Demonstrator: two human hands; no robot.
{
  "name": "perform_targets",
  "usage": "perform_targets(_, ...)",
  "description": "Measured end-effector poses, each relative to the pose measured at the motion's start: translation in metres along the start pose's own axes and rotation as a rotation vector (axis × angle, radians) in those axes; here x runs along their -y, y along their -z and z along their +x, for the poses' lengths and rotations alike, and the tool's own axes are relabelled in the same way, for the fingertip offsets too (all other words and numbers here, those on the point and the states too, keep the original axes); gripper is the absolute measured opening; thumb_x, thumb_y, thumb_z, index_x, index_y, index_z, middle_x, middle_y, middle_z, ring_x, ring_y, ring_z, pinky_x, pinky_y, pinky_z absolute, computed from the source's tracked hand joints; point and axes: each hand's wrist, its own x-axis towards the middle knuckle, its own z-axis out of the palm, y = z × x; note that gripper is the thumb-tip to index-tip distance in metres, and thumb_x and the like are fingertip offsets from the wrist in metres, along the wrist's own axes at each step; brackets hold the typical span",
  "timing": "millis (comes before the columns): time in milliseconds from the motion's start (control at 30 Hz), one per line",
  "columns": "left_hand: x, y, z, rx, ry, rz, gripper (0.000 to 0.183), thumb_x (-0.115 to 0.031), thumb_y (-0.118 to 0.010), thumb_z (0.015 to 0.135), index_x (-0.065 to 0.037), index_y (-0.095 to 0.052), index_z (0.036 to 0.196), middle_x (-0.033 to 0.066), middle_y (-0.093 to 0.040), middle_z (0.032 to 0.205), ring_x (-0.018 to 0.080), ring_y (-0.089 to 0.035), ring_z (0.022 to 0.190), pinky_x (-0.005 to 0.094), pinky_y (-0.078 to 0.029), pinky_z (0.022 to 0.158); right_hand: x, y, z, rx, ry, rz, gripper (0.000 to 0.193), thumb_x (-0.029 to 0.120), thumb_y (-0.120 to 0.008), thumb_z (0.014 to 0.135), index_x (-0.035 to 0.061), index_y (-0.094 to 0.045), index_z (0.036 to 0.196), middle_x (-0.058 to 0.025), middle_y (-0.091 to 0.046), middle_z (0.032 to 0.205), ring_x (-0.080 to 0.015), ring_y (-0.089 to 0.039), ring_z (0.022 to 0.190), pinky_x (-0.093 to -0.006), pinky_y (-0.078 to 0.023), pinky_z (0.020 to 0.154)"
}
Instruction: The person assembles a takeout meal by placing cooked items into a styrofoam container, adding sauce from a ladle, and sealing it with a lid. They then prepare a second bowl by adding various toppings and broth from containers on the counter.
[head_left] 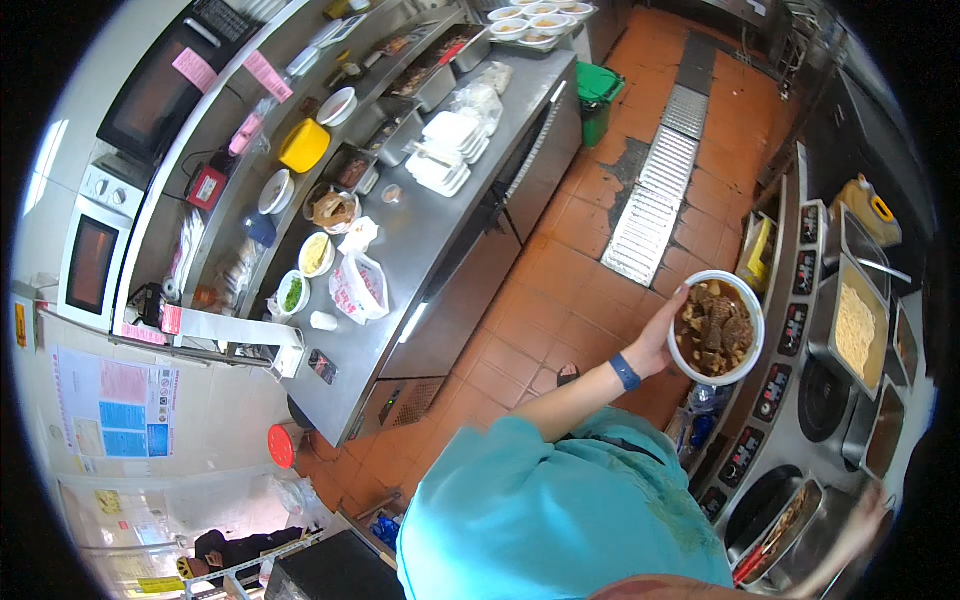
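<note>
My left hand [658, 338], with a blue band on the wrist, holds a round white bowl [757, 345] by its left side. Chunks of dark brown meat in brown sauce [716, 322] fill the bowl, which is above the floor beside the stove counter. At the lower right, my right hand [866, 512] is smeared by motion, so its fingers do not show clearly. Closest to it is a rectangular metal pan [800, 515] of brown food with a red-handled utensil [757, 562] lying in it.
Along the right runs a counter with control knobs [772, 392], a black burner [824, 398] and a tray of pale noodle-like food [855, 325]. A steel worktable [440, 240] stands left, bearing white takeaway boxes [440, 160] and bowls. Behind it is a green bin [598, 95].
</note>
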Motion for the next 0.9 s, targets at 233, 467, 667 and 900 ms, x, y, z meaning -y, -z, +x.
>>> perform_targets(233,-0.123,0.083,-0.057,-0.163,-0.208,-0.04,0.054,-0.051,-0.05,0.102,-0.012,-0.049,0.14,0.0078,-0.057,0.14,0.0214,-0.056,0.125,0.0393,-0.045,0.107,0.358,-0.279,-0.055,1.117,-0.115,1.228,0.034,0.023,-0.051,0.105,0.0017,-0.055,0.132,-0.0123,-0.06,0.124,-0.0183,-0.063,0.111,-0.031,-0.059,0.083)
perform_targets(467,-0.221,0.174,-0.114,-0.406,-0.475,-0.111,0.064,-0.057,-0.053,0.097,-0.01,-0.05,0.141,0.0101,-0.057,0.14,0.024,-0.058,0.124,0.0419,-0.047,0.107,0.552,-0.37,-0.056,1.395,-0.018,1.032,0.013,0.013,-0.065,0.093,0.0037,-0.059,0.099,-0.0009,-0.062,0.095,-0.0078,-0.061,0.081,-0.0225,-0.052,0.067)
perform_targets(667,-0.283,0.259,-0.163,-0.836,-0.717,0.099,0.065,-0.06,-0.049,0.098,-0.011,-0.049,0.141,0.0104,-0.057,0.137,0.0244,-0.056,0.124,0.0392,-0.047,0.104,0.682,-0.464,-0.091,1.643,0.091,1.017,0.005,0.005,-0.064,0.09,0.004,-0.059,0.091,-0.0035,-0.061,0.088,-0.0129,-0.066,0.081,-0.0277,-0.062,0.069)
perform_targets(900,-0.361,0.333,-0.27,-2.372,-0.679,1.667,0.068,-0.018,-0.071,0.08,-0.009,-0.046,0.143,0.0211,-0.045,0.138,0.0442,-0.045,0.129,0.0523,-0.036,0.11,0.82,-0.571,-0.162,1.853,0.221,0.979,0.005,0.002,-0.065,0.09,0.0033,-0.061,0.092,-0.0055,-0.065,0.087,-0.0141,-0.068,0.079,-0.0278,-0.062,0.064)
